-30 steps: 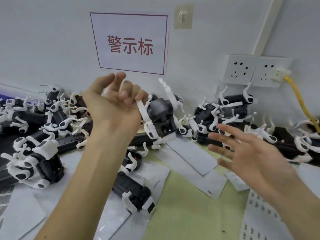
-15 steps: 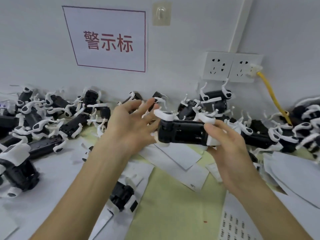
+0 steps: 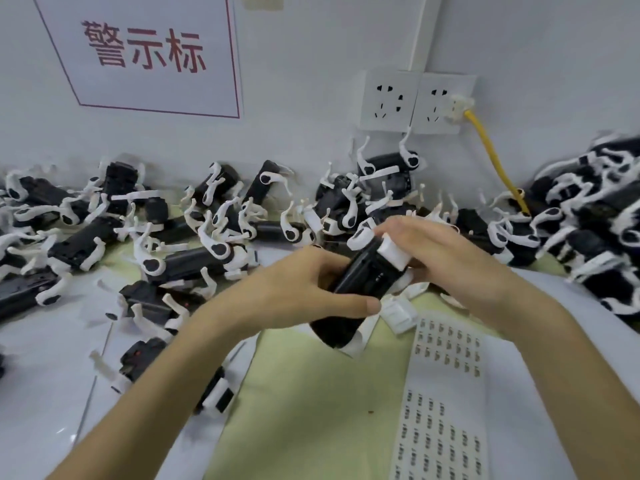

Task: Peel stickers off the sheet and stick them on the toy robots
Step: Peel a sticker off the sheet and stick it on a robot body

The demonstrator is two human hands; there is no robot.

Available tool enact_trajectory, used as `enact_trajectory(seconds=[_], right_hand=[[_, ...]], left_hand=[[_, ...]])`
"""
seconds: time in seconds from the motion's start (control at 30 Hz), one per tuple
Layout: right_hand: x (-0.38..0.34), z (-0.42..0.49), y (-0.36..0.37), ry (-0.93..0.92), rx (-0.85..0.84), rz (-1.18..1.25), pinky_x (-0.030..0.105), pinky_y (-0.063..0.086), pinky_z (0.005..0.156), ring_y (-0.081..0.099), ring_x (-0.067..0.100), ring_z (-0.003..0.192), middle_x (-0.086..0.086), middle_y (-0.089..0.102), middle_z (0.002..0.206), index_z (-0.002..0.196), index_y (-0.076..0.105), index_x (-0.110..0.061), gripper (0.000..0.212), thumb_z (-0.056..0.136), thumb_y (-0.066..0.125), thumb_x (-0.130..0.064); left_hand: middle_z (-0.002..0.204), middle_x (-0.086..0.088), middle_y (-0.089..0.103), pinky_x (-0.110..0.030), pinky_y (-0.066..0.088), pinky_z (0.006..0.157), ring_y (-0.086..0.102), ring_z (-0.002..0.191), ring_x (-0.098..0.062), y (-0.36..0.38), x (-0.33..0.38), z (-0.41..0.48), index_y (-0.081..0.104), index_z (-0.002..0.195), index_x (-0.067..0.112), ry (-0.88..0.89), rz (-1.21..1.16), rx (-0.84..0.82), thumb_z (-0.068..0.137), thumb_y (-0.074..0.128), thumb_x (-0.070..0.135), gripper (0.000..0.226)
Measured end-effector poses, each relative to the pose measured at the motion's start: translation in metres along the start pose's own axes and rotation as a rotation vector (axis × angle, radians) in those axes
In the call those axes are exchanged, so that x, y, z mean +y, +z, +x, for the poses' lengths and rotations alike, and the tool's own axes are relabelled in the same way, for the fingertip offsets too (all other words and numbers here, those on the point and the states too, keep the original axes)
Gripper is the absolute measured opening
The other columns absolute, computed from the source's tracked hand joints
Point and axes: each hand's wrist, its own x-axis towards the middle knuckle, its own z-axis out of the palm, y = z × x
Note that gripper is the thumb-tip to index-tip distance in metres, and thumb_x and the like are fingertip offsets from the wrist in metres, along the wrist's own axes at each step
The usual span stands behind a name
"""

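Observation:
A black toy robot with white legs point(image 3: 360, 282) is held above the table's middle, tilted with one end up to the right. My left hand point(image 3: 294, 292) grips its lower body, thumb along the side. My right hand point(image 3: 436, 251) holds its upper end, fingers curled over a white leg. Under my right forearm, a white sticker sheet point(image 3: 446, 393) with rows of small dark stickers lies on the pale green mat point(image 3: 304, 410).
Piles of black-and-white toy robots point(image 3: 214, 220) crowd the back of the table and the right side point(image 3: 595, 216). White backing papers point(image 3: 45, 375) cover the left. Wall sockets point(image 3: 415, 102) with a yellow cable point(image 3: 491, 157) and a red-lettered sign point(image 3: 145, 53) hang behind.
One toy left my left hand for the pile. Both hands then took another robot and brought it down and nearer, tilting it end-up. The view dropped toward the sticker sheet.

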Motion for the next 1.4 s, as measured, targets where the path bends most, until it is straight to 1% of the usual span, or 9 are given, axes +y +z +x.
enact_trajectory(seconds=[0.13, 0.23, 0.4, 0.63, 0.87, 1.1, 1.2, 1.3, 1.4], right_hand=[[0.010, -0.007, -0.035, 0.103, -0.131, -0.351, 0.029, 0.053, 0.091, 0.067, -0.006, 0.106, -0.023, 0.067, 0.122, 0.118, 0.061, -0.056, 0.046, 0.081, 0.056, -0.083], [0.027, -0.008, -0.053, 0.300, -0.184, -0.700, 0.019, 0.050, 0.080, 0.063, -0.009, 0.100, -0.026, 0.066, 0.115, 0.114, 0.058, -0.054, 0.040, 0.078, 0.071, -0.068], [0.045, -0.010, -0.054, 0.465, -0.320, -0.766, 0.034, 0.054, 0.094, 0.068, 0.001, 0.095, -0.016, 0.074, 0.099, 0.105, 0.068, -0.047, 0.032, 0.080, 0.086, -0.038], [0.027, -0.010, -0.048, 0.162, -0.194, -0.388, 0.024, 0.056, 0.082, 0.074, 0.009, 0.092, -0.009, 0.078, 0.097, 0.093, 0.077, -0.037, 0.017, 0.088, 0.080, -0.021], [0.011, -0.006, -0.030, -0.102, -0.019, -0.178, 0.030, 0.056, 0.085, 0.075, 0.014, 0.094, -0.001, 0.078, 0.096, 0.103, 0.072, -0.041, 0.028, 0.087, 0.077, -0.019], [0.004, -0.004, -0.026, -0.295, 0.292, -0.111, 0.022, 0.055, 0.075, 0.072, 0.012, 0.081, -0.002, 0.076, 0.088, 0.100, 0.070, -0.031, 0.025, 0.092, 0.073, -0.008], [0.001, -0.004, -0.023, -0.337, 0.379, -0.127, 0.024, 0.057, 0.075, 0.071, 0.012, 0.083, -0.003, 0.074, 0.093, 0.092, 0.070, -0.031, 0.024, 0.091, 0.074, -0.007], [-0.001, -0.004, -0.019, -0.366, 0.442, -0.145, 0.037, 0.060, 0.079, 0.072, 0.015, 0.090, -0.004, 0.074, 0.097, 0.086, 0.068, -0.030, 0.025, 0.091, 0.074, -0.006], [-0.004, -0.006, -0.013, -0.406, 0.432, -0.185, 0.045, 0.055, 0.097, 0.069, 0.013, 0.108, -0.008, 0.073, 0.111, 0.087, 0.071, -0.027, 0.027, 0.091, 0.072, -0.001]], left_hand=[[0.090, -0.002, 0.079, -0.038, 0.062, 0.084, 0.078, 0.084, -0.021, -0.012, -0.010, 0.002, 0.077, 0.100, 0.023, -0.033, -0.043, 0.073, 0.084, 0.082, 0.040, 0.024], [0.085, 0.001, 0.078, -0.023, 0.056, 0.071, 0.078, 0.080, -0.020, -0.023, -0.014, 0.001, 0.078, 0.090, 0.027, -0.036, -0.139, 0.132, 0.077, 0.087, 0.045, 0.024], [0.086, 0.000, 0.079, -0.016, 0.053, 0.062, 0.077, 0.075, -0.017, -0.025, -0.018, 0.001, 0.077, 0.105, 0.022, -0.098, -0.114, 0.134, 0.076, 0.090, 0.033, 0.033], [0.083, -0.003, 0.069, -0.024, 0.053, 0.070, 0.073, 0.078, -0.017, -0.024, -0.013, -0.005, 0.071, 0.107, 0.002, -0.058, -0.155, 0.003, 0.075, 0.083, 0.043, 0.054], [0.078, 0.014, 0.075, -0.017, 0.054, 0.059, 0.070, 0.067, -0.007, -0.018, -0.001, -0.014, 0.069, 0.124, 0.004, 0.049, -0.161, -0.347, 0.094, 0.072, 0.013, 0.031], [0.072, 0.015, 0.068, -0.020, 0.056, 0.059, 0.066, 0.065, -0.003, -0.022, -0.003, -0.016, 0.078, 0.096, 0.039, 0.231, -0.317, -0.376, 0.085, 0.077, 0.022, 0.021], [0.075, 0.014, 0.068, -0.020, 0.055, 0.058, 0.066, 0.065, -0.005, -0.023, -0.003, -0.017, 0.078, 0.097, 0.031, 0.277, -0.340, -0.370, 0.082, 0.082, 0.024, 0.018], [0.076, -0.002, 0.068, -0.023, 0.055, 0.058, 0.066, 0.064, -0.013, -0.025, -0.006, -0.015, 0.064, 0.096, -0.004, 0.254, -0.340, -0.280, 0.072, 0.087, 0.021, 0.041], [0.076, -0.004, 0.069, -0.023, 0.054, 0.058, 0.066, 0.065, -0.014, -0.024, -0.007, -0.014, 0.070, 0.092, 0.004, 0.266, -0.384, -0.227, 0.069, 0.088, 0.022, 0.033]])
